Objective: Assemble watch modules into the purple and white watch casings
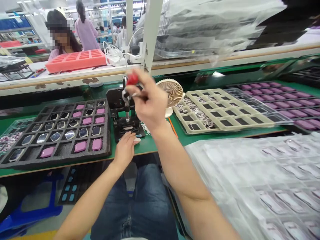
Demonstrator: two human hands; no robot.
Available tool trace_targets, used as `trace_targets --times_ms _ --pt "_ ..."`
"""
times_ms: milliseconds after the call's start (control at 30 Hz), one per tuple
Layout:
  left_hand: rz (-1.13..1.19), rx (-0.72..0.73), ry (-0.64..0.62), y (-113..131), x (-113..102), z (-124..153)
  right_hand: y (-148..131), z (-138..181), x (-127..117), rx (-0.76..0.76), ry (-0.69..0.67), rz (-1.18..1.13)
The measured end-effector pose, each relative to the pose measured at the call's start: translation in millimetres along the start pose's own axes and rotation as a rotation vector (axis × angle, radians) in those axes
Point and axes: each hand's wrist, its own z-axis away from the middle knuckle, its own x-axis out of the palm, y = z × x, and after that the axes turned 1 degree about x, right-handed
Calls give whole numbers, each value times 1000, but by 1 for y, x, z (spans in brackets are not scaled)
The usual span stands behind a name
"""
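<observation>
A green workbench [150, 145] carries a black foam tray [57, 133], a small hand press [126, 116], a beige fan [172, 95] and a beige compartment tray [222, 111].

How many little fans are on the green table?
1. The small round fan stands behind the right hand, between the black press and the beige tray. Others could be hidden.

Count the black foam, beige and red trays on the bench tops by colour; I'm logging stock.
Black foam tray: 1
Beige tray: 1
Red tray: 1
Total: 3
</observation>
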Motion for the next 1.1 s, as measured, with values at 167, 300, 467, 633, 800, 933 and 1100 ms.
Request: trace_targets --times_ms 167,300,467,633,800,933,1100 --pt "32 -44 105 6 -12 8 3 34 -16 127 109 84" --pt "30 -105 215 16 -20 28 34 104 -5 268 -387 310" --pt "8 -147 254 28 -23 51 67 125 27 278 -646 413" --pt "-22 -165 303 32 -29 48 70 109 29 246 -704 450" --pt "-70 -172 339 19 -25 16 54 130 -2 269 -592 453" --pt "-105 -158 279 -4 -6 -20 31 155 -35 352 -316 403" --pt "-170 -128 158 -18 6 -33 1 156 -45 282 -241 253"
